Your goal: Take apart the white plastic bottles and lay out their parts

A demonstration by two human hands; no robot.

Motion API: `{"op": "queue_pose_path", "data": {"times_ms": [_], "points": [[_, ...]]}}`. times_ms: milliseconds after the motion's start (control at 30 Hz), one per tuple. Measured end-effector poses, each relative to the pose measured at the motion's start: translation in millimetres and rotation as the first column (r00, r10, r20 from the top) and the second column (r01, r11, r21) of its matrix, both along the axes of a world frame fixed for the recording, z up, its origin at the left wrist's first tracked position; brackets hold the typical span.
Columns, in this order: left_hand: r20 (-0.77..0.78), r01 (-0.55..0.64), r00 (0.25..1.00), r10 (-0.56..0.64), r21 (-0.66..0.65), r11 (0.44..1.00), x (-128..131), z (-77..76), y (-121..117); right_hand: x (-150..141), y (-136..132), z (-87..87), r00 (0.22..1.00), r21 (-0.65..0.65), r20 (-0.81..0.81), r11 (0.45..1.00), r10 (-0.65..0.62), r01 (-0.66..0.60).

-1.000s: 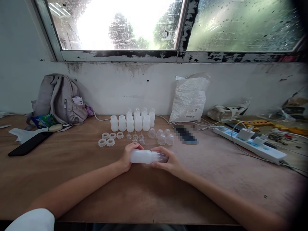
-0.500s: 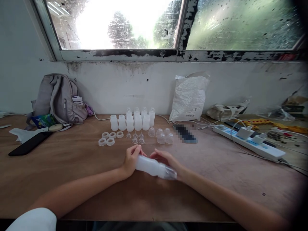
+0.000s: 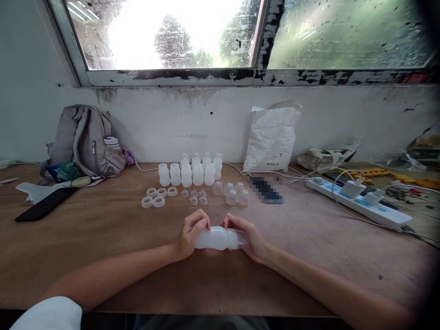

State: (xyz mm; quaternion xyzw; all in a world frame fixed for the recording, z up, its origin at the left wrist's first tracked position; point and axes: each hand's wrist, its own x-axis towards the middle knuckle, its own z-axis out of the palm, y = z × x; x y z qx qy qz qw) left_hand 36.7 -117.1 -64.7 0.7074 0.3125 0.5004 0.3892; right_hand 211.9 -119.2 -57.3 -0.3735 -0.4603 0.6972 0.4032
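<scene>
A white baby bottle (image 3: 212,239) with a clear cap over its top lies sideways between my hands, above the near part of the table. My left hand (image 3: 193,232) is closed round its base. At the capped end, my right hand (image 3: 249,236) is wrapped behind the clear cap, its fingers curled along the far side and partly hidden. Beyond my hands stand several white bottles (image 3: 197,174), the back ones topped with clear caps. In front of them are screw rings (image 3: 159,201), clear nipples (image 3: 193,200) and clear dome caps (image 3: 231,197).
A phone (image 3: 266,189) lies right of the caps. Farther right is a power strip (image 3: 357,204) with chargers and cables. A white plastic bag (image 3: 271,137) leans on the wall. At left are a grey backpack (image 3: 84,142) and a flat black object (image 3: 46,205).
The bottle has turned from slanting down to the right to nearly level. My right hand has closed round its capped end.
</scene>
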Motion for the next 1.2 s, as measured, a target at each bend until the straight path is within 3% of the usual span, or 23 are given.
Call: {"op": "queue_pose_path", "data": {"times_ms": [233, 367, 467, 533, 567, 633, 700, 767, 933, 1200], "points": [[-0.033, 0.041, 0.999, -0.038, 0.100, 0.994, -3.5, 0.8, -10.1, 0.9, -9.1, 1.3, 0.999, 0.183, 0.033, 0.983, -0.022, 0.016], [-0.066, 0.081, 0.995, -0.073, 0.125, 0.989, -5.7, 2.4, -13.0, 1.8, -10.1, 0.8, 0.998, 0.181, 0.059, 0.983, 0.001, -0.012], [-0.036, 0.084, 0.996, -0.083, 0.042, 0.996, -3.5, 3.2, -7.7, 2.0, -4.7, -1.0, 0.999, 0.132, 0.040, 0.991, -0.002, -0.003], [0.062, 0.101, 0.994, -0.094, -0.125, 0.987, -0.5, 3.1, 1.1, 2.3, 1.3, -2.1, 0.999, 0.080, 0.038, 0.997, -0.001, -0.002], [0.137, 0.140, 0.985, -0.109, -0.246, 0.959, 1.1, 2.8, 6.5, 2.5, 4.5, -2.3, 0.999, 0.071, 0.048, 0.997, -0.003, -0.001], [0.330, 0.272, 0.936, -0.119, -0.466, 0.842, 3.6, 1.7, 17.0, 2.9, 9.7, -2.3, 0.996, 0.119, 0.084, 0.993, -0.013, 0.003], [0.500, 0.384, 0.864, -0.060, -0.577, 0.721, 4.7, -0.1, 24.4, 3.0, 11.9, -1.6, 0.990, 0.235, 0.136, 0.972, -0.027, -0.006], [0.574, 0.412, 0.819, 0.016, -0.607, 0.679, 5.0, -2.2, 27.1, 2.7, 10.7, -0.8, 0.981, 0.351, 0.194, 0.935, -0.028, -0.042], [0.568, 0.367, 0.821, 0.059, -0.604, 0.707, 6.1, -4.5, 22.5, 1.8, 3.2, -1.5, 0.956, 0.488, 0.290, 0.867, -0.050, -0.103], [0.541, 0.329, 0.838, 0.069, -0.602, 0.727, 7.2, -5.1, 22.5, 1.9, 8.3, -7.6, 0.949, 0.449, 0.309, 0.889, -0.062, -0.088]]}}
